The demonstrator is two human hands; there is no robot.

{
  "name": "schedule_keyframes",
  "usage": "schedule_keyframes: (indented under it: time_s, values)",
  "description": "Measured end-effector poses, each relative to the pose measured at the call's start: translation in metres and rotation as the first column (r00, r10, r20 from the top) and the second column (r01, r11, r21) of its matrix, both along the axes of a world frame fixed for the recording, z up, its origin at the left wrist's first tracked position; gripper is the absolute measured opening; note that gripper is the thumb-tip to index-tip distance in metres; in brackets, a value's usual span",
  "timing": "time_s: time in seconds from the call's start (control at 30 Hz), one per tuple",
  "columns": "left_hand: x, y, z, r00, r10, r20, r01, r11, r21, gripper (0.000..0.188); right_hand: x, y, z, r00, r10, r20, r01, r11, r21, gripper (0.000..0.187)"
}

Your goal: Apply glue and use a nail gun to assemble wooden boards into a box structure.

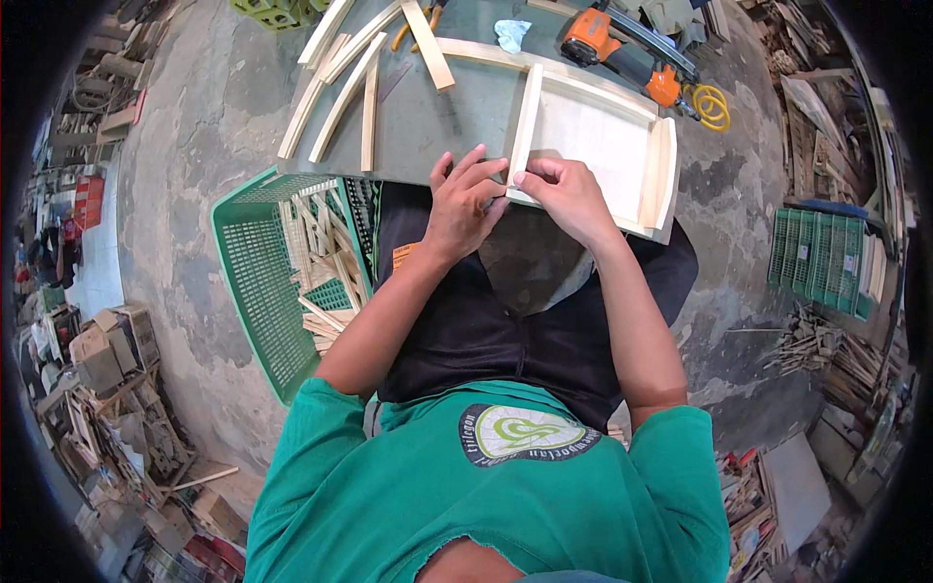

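A shallow wooden tray (595,121) with a pale panel and raised strips lies at the table's near right edge. My right hand (571,197) grips its near left corner, the thumb pressed on the end of the left side strip (527,121). Just left of that corner is my left hand (465,209). Its thumb and index fingertip come together there while the other fingers stretch forward; whatever is between them is too small to make out. Several loose wooden strips (369,115), some curved, lie on the table's left part.
An orange nail gun (593,39) with a yellow coiled hose (711,107) lies beyond the tray. Orange-handled pliers (418,31) and a crumpled pale wad (511,36) are on the grey table (447,126). A green crate (255,282) of wooden pieces stands left of my legs.
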State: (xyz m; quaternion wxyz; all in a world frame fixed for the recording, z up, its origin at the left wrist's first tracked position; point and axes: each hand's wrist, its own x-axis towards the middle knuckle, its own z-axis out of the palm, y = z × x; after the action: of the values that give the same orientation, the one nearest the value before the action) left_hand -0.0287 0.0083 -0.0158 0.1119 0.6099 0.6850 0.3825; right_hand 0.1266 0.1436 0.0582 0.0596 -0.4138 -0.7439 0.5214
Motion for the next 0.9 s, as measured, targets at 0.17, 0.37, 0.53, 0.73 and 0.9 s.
schedule_keyframes:
  time_s: [0.17, 0.37, 0.53, 0.73, 0.9]
  values:
    - [0.001, 0.001, -0.005, 1.0, 0.008, -0.019, -0.008, 1.0, 0.017, 0.018, -0.001, 0.001, 0.004, 0.999, 0.023, -0.022, -0.023, 0.999, 0.036, 0.04]
    - [0.0, 0.0, -0.008, 1.0, 0.023, -0.012, -0.023, 1.0, 0.021, 0.018, -0.005, 0.037, 0.007, 0.981, -0.138, -0.139, 0.176, 0.932, 0.318, 0.035]
    - [0.0, 0.0, -0.006, 0.999, 0.023, -0.022, -0.022, 0.999, 0.032, 0.018, -0.047, 0.111, 0.024, 0.927, 0.342, 0.153, -0.3, 0.433, 0.85, 0.048]
    - [0.002, -0.001, -0.004, 1.0, 0.017, 0.0, -0.017, 1.0, 0.02, 0.02, -0.103, 0.151, 0.04, 0.436, 0.495, 0.752, -0.897, 0.169, 0.41, 0.033]
    - [0.002, -0.002, -0.003, 1.0, 0.01, -0.005, -0.01, 1.0, 0.011, 0.018, -0.109, 0.159, 0.034, 0.403, 0.492, 0.771, -0.89, 0.017, 0.455, 0.015]
